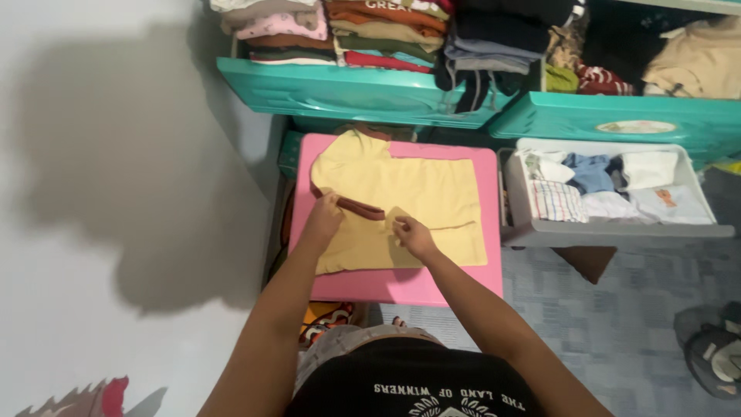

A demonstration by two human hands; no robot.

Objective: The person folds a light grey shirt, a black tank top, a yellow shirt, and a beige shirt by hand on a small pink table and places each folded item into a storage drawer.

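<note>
Both hands are down on the yellow shirt (401, 205), spread flat on the pink board (401, 286). The left hand (323, 218) pinches the brown collar (359, 206), the right hand (414, 235) nips a fabric fold: mid-fold, it seems. Next likely needs a clean, even crease. Beyond, teal drawers (347, 93) hold stacked clothes.

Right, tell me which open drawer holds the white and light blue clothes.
It is the grey drawer, pulled out to the right of the pink board. The two teal drawers above it hold stacks of brown, orange and dark clothes instead.
</note>
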